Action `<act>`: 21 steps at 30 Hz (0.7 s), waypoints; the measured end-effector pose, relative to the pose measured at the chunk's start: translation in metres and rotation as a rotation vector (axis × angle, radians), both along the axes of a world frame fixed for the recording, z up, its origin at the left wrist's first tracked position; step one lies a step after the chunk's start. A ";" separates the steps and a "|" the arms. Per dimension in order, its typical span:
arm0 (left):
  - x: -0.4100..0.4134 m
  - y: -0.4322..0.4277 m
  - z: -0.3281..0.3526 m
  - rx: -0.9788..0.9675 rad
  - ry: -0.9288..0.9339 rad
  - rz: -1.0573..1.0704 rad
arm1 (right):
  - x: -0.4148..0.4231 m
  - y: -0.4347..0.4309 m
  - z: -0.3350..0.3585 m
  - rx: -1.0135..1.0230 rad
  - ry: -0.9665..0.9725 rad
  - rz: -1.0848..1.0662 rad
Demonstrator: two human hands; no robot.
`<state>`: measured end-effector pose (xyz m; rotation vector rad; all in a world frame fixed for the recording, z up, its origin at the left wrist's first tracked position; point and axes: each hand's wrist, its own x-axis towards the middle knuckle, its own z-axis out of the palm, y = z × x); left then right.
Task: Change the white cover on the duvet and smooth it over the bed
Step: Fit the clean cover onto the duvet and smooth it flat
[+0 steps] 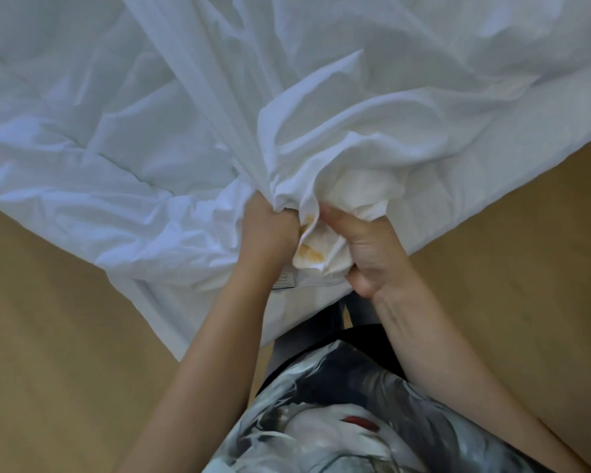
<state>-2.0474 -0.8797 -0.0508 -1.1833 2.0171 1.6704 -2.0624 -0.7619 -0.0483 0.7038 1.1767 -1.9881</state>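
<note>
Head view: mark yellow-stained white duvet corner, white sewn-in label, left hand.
yellow-stained white duvet corner [310,256], head view, the stain.
white sewn-in label [285,280], head view, printed face.
left hand [268,233], head view, hand's back.

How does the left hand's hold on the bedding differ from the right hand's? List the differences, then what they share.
The left hand bunches folds of the white cover in a fist; the right hand wraps a yellow-stained corner. The left hand shows only its back; the right hand's thumb shows, stretched out. Both grip fabric, side by side.

Tag [284,280] on white bedding [151,148]; print illegible
</note>
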 end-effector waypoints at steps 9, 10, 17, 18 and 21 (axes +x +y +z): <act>0.012 -0.023 -0.002 1.017 0.205 0.277 | 0.006 -0.013 -0.008 0.170 -0.040 -0.068; 0.012 -0.025 0.000 1.013 0.203 0.189 | 0.006 -0.013 -0.010 0.189 -0.043 -0.063; 0.016 -0.039 -0.015 0.630 0.068 -0.092 | 0.000 0.002 -0.014 -0.105 -0.166 -0.066; 0.017 -0.040 -0.015 0.583 0.069 -0.117 | -0.001 0.005 -0.013 -0.168 -0.174 -0.048; 0.017 -0.037 -0.014 0.427 0.094 -0.155 | -0.003 0.011 -0.017 -0.240 -0.187 0.007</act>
